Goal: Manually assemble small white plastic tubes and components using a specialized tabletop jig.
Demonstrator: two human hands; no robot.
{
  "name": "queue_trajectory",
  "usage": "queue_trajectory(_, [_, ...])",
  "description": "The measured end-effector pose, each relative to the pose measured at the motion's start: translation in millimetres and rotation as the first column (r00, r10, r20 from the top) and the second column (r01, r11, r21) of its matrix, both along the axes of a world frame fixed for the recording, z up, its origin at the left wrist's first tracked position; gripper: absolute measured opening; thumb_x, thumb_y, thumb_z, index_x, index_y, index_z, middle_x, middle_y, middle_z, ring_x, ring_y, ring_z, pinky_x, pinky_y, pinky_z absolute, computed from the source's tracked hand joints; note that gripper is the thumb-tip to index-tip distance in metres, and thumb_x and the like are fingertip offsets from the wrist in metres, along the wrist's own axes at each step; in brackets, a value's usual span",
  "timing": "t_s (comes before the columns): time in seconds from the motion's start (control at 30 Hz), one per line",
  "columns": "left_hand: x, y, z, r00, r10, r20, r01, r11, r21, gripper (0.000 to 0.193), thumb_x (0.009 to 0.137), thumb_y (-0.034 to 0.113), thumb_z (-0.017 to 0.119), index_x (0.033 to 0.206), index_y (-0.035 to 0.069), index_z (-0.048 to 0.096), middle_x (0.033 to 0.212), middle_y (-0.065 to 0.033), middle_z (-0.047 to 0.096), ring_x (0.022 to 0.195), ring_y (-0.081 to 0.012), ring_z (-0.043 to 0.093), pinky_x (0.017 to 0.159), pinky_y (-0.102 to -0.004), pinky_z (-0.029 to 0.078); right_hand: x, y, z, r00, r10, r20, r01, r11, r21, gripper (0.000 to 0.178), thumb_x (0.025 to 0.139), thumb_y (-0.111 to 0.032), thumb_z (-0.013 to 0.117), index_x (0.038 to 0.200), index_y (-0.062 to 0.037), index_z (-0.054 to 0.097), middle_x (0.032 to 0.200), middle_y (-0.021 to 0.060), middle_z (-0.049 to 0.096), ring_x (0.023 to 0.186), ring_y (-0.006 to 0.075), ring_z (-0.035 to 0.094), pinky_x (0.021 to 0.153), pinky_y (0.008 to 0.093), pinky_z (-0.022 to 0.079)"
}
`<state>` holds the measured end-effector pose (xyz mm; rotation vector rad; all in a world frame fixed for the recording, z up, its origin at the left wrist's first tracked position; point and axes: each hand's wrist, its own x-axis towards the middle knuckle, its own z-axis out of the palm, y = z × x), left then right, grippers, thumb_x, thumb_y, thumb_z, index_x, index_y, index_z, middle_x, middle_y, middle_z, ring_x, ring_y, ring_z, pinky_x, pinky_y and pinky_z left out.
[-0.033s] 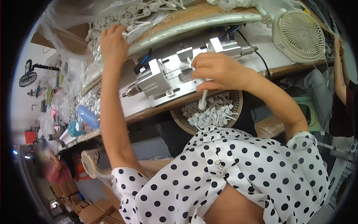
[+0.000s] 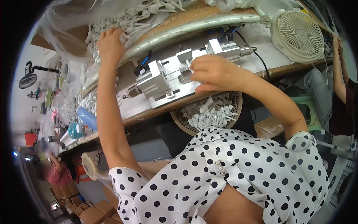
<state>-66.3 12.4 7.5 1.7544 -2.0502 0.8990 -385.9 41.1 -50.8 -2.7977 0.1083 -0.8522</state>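
At the far left, my left hand [image 2: 110,46] reaches over the edge of a heap of white stemmed plastic parts [image 2: 128,16]. Its fingers are apart among the nearest pieces, and I see nothing held. My right hand [image 2: 216,72] is closed at the middle of a silver metal bench machine [image 2: 156,84]. A sliver of a white plastic part [image 2: 189,64] shows by its fingertips; the rest is hidden. Below that hand, a round tan basket [image 2: 181,121] holds many similar white parts. One whitish piece [image 2: 204,107] looks blurred above the pile.
A padded, film-wrapped rim [image 2: 194,26] borders the heap behind the machine. A white fan [image 2: 298,33] stands at the far right, near a black cable [image 2: 265,63]. Leftward are a blue object [image 2: 87,118] and a teal container [image 2: 76,130]. Other people are at both sides.
A white stemmed part that hung below my right hand has dropped to the basket. My left hand has shifted slightly left over the heap. My right hand stays at the machine, fingers drawn slightly closer.
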Motion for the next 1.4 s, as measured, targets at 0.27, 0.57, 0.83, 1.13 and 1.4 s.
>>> queue_trajectory(0.27, [33.2, -15.0, 9.7, 0.983, -0.180, -0.040, 0.183, 0.975, 0.127, 0.016, 0.080, 0.004, 0.056, 0.094, 0.006, 0.065, 0.097, -0.0102, 0.062, 0.091, -0.0318, 0.054, 0.079, -0.0409, 0.044, 19.1, 0.7, -3.8, 0.990, -0.084, -0.113, 0.068, 0.988, -0.141, 0.029, 0.065, -0.026, 0.072, 0.074, -0.0066, 0.053, 0.075, 0.0051, 0.053, 0.081, 0.0224, 0.056, 0.070, 0.0333, 0.047])
queue_trajectory(0.57, [-33.6, 64.4, 0.1, 0.881, -0.158, -0.446, 0.046, 0.967, -0.252, 0.012, 0.084, 0.013, 0.061, 0.093, 0.006, 0.066, 0.083, -0.0078, 0.063, 0.077, -0.0244, 0.058, 0.066, -0.0342, 0.046, 5.4, -90.6, 36.5, 0.975, -0.113, 0.193, 0.140, 0.981, -0.131, 0.017, 0.072, -0.013, 0.069, 0.088, -0.0088, 0.064, 0.082, 0.0059, 0.061, 0.079, 0.0250, 0.061, 0.071, 0.0365, 0.049])
queue_trajectory(0.83, [-150.3, 121.0, -66.2, 0.680, -0.237, -0.693, 0.118, 0.969, -0.216, 0.012, 0.078, 0.008, 0.069, 0.087, 0.003, 0.063, 0.093, -0.0122, 0.058, 0.072, -0.0242, 0.057, 0.061, -0.0338, 0.047, -17.4, -167.2, 45.4, 0.833, -0.544, -0.097, 0.541, 0.839, -0.058, 0.020, 0.076, -0.012, 0.058, 0.091, -0.0012, 0.065, 0.095, 0.0225, 0.061, 0.091, 0.0384, 0.058, 0.079, 0.0440, 0.046])
queue_trajectory(1.13, [-190.0, 114.1, -111.1, 0.779, -0.272, -0.565, 0.235, 0.962, -0.139, 0.028, 0.075, 0.003, 0.068, 0.099, -0.007, 0.057, 0.109, -0.0198, 0.055, 0.089, -0.0340, 0.056, 0.074, -0.0381, 0.048, -36.5, -78.7, 50.7, 0.923, -0.383, 0.041, 0.378, 0.921, 0.095, 0.023, 0.075, -0.019, 0.067, 0.090, -0.0027, 0.065, 0.087, 0.0153, 0.060, 0.081, 0.0301, 0.058, 0.072, 0.0386, 0.046])
queue_trajectory(1.4, [-190.0, 113.3, -94.1, 0.790, -0.234, -0.566, 0.254, 0.966, -0.045, 0.030, 0.075, 0.006, 0.069, 0.099, -0.006, 0.056, 0.109, -0.0215, 0.055, 0.092, -0.0364, 0.057, 0.078, -0.0407, 0.048, -31.2, -44.7, 39.1, 0.945, -0.242, 0.221, 0.207, 0.963, 0.171, 0.024, 0.072, -0.015, 0.073, 0.092, -0.0031, 0.066, 0.080, 0.0069, 0.059, 0.072, 0.0214, 0.057, 0.062, 0.0310, 0.045])
